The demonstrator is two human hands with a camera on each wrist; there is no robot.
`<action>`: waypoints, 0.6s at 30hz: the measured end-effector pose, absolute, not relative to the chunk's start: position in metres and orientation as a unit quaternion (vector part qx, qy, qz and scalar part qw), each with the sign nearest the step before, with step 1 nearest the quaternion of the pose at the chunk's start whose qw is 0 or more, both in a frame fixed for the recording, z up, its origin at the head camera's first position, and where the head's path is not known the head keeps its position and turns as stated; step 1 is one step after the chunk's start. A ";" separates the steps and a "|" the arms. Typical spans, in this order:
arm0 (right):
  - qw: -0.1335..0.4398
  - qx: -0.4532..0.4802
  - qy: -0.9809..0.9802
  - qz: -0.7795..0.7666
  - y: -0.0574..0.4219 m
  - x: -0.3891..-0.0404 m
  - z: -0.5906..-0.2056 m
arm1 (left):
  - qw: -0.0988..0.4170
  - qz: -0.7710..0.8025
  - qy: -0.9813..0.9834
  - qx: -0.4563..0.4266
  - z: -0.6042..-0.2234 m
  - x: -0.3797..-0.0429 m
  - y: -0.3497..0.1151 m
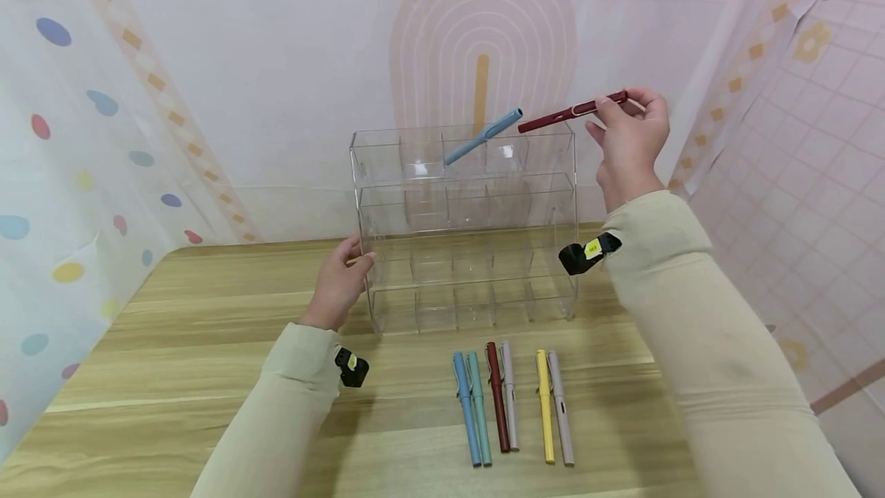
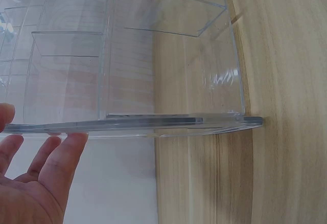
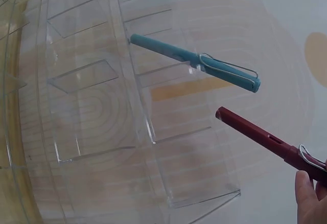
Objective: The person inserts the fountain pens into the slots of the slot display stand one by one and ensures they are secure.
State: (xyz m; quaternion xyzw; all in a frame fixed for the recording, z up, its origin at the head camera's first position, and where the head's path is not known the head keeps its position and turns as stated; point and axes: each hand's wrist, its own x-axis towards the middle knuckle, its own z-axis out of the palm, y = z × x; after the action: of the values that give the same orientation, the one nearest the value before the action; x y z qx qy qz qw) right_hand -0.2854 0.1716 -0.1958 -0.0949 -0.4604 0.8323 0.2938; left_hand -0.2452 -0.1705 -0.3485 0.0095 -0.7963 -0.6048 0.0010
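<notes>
My right hand (image 1: pixel 631 137) pinches a dark red pen (image 1: pixel 563 114) near its capped end, above the upper right corner of a clear acrylic pen rack (image 1: pixel 477 227). The pen's free end slants down to the left, and in the right wrist view the dark red pen (image 3: pixel 258 134) shows its metal clip by the thumb. A blue pen (image 1: pixel 484 137) leans in a top-row compartment, its clip end sticking up. Low on the rack's left side, my left hand (image 1: pixel 337 283) grips the side panel (image 2: pixel 127 124), thumb on one face and fingers on the other.
On the wooden table (image 1: pixel 207 375) before the rack lie several pens: a blue pen (image 1: pixel 466 408), a teal pen (image 1: pixel 478 408), a dark red pen (image 1: pixel 497 396), a yellow pen (image 1: pixel 545 406) and two pale grey pens (image 1: pixel 509 396). A patterned cloth (image 1: pixel 290 83) hangs behind.
</notes>
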 end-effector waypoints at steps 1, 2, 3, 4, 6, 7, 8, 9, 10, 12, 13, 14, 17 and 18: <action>0.294 -0.095 -0.465 0.830 0.170 -0.287 -0.196 | 0.001 -0.605 -0.796 0.009 -0.349 -0.245 -0.171; 0.293 -0.095 -0.467 0.829 0.169 -0.288 -0.197 | 0.002 -0.606 -0.796 0.009 -0.349 -0.245 -0.171; 0.292 -0.095 -0.470 0.828 0.168 -0.290 -0.198 | 0.002 -0.605 -0.796 0.008 -0.349 -0.245 -0.171; 0.291 -0.094 -0.472 0.827 0.167 -0.291 -0.199 | 0.003 -0.605 -0.796 0.008 -0.349 -0.246 -0.171; 0.289 -0.094 -0.482 0.822 0.164 -0.293 -0.202 | 0.002 -0.603 -0.798 0.009 -0.349 -0.246 -0.171; 0.288 -0.094 -0.488 0.819 0.163 -0.294 -0.203 | 0.001 -0.603 -0.798 0.010 -0.349 -0.246 -0.171; 0.287 -0.094 -0.490 0.817 0.161 -0.295 -0.204 | 0.001 -0.603 -0.798 0.011 -0.349 -0.246 -0.172; 0.286 -0.094 -0.495 0.815 0.160 -0.296 -0.206 | 0.001 -0.602 -0.798 0.011 -0.349 -0.246 -0.172; 0.285 -0.095 -0.500 0.812 0.159 -0.296 -0.207 | 0.001 -0.602 -0.798 0.012 -0.348 -0.246 -0.172; 0.285 -0.097 -0.511 0.805 0.157 -0.297 -0.209 | 0.000 -0.604 -0.797 0.013 -0.348 -0.245 -0.171; 0.285 -0.097 -0.516 0.802 0.157 -0.298 -0.210 | 0.000 -0.605 -0.796 0.013 -0.348 -0.245 -0.172; 0.284 -0.096 -0.518 0.801 0.156 -0.298 -0.210 | -0.001 -0.606 -0.795 0.013 -0.347 -0.245 -0.172; 0.281 -0.092 -0.528 0.796 0.154 -0.300 -0.212 | -0.002 -0.610 -0.792 0.014 -0.346 -0.245 -0.172; 0.280 -0.090 -0.530 0.795 0.153 -0.301 -0.212 | -0.001 -0.610 -0.792 0.014 -0.346 -0.245 -0.172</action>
State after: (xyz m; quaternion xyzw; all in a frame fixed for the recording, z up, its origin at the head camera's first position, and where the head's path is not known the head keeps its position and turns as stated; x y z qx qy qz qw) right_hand -0.3006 0.1533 -0.2121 -0.0898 -0.5299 0.7955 0.2801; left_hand -0.2448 -0.1717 -0.3463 0.0144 -0.7922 -0.6101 -0.0012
